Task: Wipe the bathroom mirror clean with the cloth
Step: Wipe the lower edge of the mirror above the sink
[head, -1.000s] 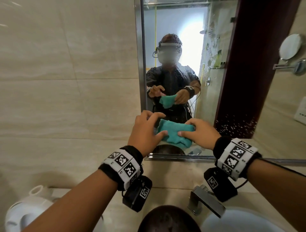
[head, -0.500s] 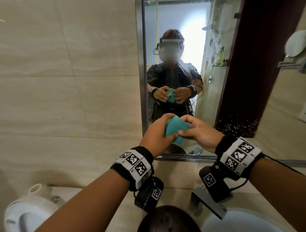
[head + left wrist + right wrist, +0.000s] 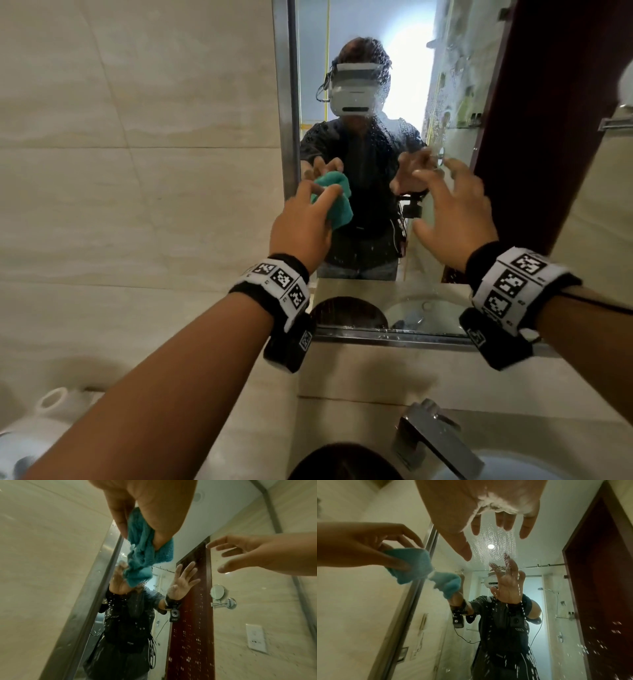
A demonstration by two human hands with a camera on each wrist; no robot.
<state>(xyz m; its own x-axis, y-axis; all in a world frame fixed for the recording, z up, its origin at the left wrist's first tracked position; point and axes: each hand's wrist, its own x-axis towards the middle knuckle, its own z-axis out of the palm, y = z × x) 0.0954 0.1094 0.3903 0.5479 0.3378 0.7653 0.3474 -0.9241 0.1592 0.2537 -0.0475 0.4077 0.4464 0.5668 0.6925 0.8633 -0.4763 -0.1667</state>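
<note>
The metal-framed bathroom mirror (image 3: 548, 144) is speckled with water drops. My left hand (image 3: 308, 219) grips a bunched teal cloth (image 3: 342, 214) close to the mirror's left frame. In the right wrist view the cloth (image 3: 412, 563) meets its own reflection on the glass. In the left wrist view, my thumb and fingers (image 3: 120, 513) pinch the cloth (image 3: 145, 550) from above. My right hand (image 3: 452, 205) hovers to the right, with spread fingers (image 3: 527, 524) close to the wet glass (image 3: 496, 543), holding nothing.
A steel faucet (image 3: 435, 442) and a white basin (image 3: 520, 469) lie below my right arm. A white fixture (image 3: 30, 435) sits at the lower left. Beige wall tiles (image 3: 137, 171) flank the mirror on the left, and a tiled ledge (image 3: 359, 373) runs under it.
Both hands held the cloth together before. My right hand has let go and spread open. My left hand has carried the cloth up and left to the glass.
</note>
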